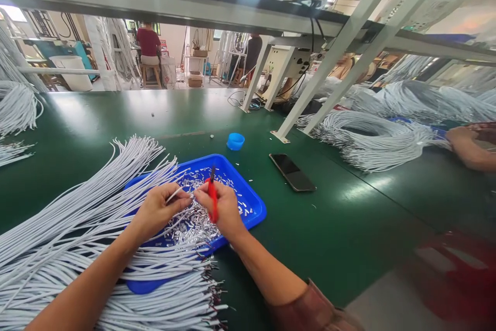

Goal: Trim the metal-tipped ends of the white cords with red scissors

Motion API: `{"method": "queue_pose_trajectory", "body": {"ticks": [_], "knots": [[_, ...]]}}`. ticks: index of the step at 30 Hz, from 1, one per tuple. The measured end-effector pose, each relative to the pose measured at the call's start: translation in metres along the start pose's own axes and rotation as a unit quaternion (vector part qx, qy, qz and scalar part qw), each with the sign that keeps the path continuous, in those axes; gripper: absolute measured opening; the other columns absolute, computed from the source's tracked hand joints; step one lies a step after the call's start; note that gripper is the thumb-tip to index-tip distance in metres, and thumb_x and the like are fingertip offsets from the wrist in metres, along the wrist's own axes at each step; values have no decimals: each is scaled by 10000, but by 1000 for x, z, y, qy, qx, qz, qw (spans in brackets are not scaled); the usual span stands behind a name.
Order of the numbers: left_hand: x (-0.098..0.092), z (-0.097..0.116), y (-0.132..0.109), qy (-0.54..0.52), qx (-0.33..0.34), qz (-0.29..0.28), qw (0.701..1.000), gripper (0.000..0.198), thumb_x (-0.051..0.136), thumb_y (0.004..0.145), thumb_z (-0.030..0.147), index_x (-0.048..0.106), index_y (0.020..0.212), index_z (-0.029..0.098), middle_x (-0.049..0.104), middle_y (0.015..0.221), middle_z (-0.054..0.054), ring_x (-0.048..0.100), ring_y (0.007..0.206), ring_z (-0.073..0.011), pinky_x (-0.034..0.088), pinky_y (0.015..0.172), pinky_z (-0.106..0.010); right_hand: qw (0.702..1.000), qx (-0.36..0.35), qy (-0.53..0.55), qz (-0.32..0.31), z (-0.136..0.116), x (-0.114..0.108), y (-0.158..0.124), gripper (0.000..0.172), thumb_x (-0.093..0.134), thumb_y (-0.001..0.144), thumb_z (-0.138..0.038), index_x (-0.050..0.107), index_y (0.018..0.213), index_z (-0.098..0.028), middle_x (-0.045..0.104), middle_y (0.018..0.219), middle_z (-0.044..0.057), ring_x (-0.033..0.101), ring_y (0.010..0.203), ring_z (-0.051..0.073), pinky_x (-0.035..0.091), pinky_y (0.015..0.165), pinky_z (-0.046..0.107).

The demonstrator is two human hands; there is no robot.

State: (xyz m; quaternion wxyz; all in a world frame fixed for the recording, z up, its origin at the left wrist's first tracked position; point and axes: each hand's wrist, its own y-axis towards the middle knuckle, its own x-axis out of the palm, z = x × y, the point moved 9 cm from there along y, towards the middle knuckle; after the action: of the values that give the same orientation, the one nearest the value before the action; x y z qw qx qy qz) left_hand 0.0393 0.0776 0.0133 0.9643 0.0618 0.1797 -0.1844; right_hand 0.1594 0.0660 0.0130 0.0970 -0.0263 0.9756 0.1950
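Over a blue tray (253,207) my left hand (160,207) pinches the end of a white cable (174,194). Close to its fingertips is my right hand (222,207), closed around red-handled scissors (213,199) whose dark tip points up. The right thumb and forefinger meet near the cable end; whether they pinch something small there I cannot tell. Many small clear and silvery pieces (194,225) lie scattered in the tray. Bundles of white cables (89,196) come in from the left, partly across the tray, and more cables (163,289) with dark, stripped-looking ends lie in front.
A blue cap-like cup (235,141) and a phone (292,172) lie on the green table (329,248). Metal frame legs (310,98) stand at the back right. Beyond them are coiled white cables (372,140) and another person's hand (465,140). Someone sits on a stool (151,73) far back.
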Motion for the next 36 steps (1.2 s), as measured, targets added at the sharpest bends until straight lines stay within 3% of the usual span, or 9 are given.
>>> {"method": "queue_pose_trajectory", "body": {"ticks": [5,9,13,18,22,24,27,30,36], "knots": [[18,-38,-7,-183,-193,-78,961,349,645,676,464,547,581,143,438,447,57,231,391,-51,119,411,-206,945,-228,-235,5,-42,7,-14,222,517,796,-183,572,581,-194,540,570,-2,472,611,133,368,615,272],[15,-31,-5,-196,-167,-92,962,369,657,683,469,569,553,136,496,509,26,312,430,-60,191,416,-200,997,-53,-49,37,-16,-7,1,117,580,768,-231,598,664,-180,522,610,-13,459,592,114,362,567,246],[8,-27,-2,-175,-143,-61,972,261,730,633,380,653,677,134,558,572,11,424,497,-79,309,469,-193,970,118,210,-6,16,8,3,159,654,710,-306,608,649,-166,498,561,-37,422,521,86,340,524,227],[-3,-16,1,-159,-76,17,984,181,764,595,273,638,611,145,593,583,16,493,557,-88,396,557,-201,958,131,255,2,18,11,1,146,715,630,-278,638,661,-159,534,593,-32,449,558,85,346,547,223],[0,4,1,-130,9,-46,990,109,728,646,248,679,657,151,626,644,-7,539,638,-120,430,626,-222,917,192,338,-94,22,31,-3,223,635,674,-369,534,621,-178,432,487,-69,404,461,79,357,488,228],[5,4,0,-112,10,-93,989,136,705,677,276,690,656,142,630,649,-23,542,630,-124,428,609,-221,937,149,275,-154,15,34,-3,252,526,757,-401,483,623,-191,399,463,-72,399,436,85,380,474,235],[10,-22,0,-133,-106,-113,979,226,693,684,340,665,606,130,581,544,-2,406,421,-55,307,408,-175,995,-14,6,-103,-5,14,1,240,443,845,-347,487,662,-198,504,563,-21,488,548,111,423,548,250],[10,-47,-2,-185,-220,-65,956,244,750,603,340,655,612,116,536,468,19,336,353,-36,227,352,-165,982,-105,-146,-58,-24,4,-3,216,499,837,-279,511,635,-205,579,677,20,535,738,145,433,685,279],[2,-19,3,-136,-106,1,985,162,794,541,252,702,622,147,642,606,-24,536,571,-116,434,542,-210,997,-21,-60,-41,-11,-1,8,341,466,851,-348,525,553,-195,502,476,-69,454,474,63,426,450,169]]}}
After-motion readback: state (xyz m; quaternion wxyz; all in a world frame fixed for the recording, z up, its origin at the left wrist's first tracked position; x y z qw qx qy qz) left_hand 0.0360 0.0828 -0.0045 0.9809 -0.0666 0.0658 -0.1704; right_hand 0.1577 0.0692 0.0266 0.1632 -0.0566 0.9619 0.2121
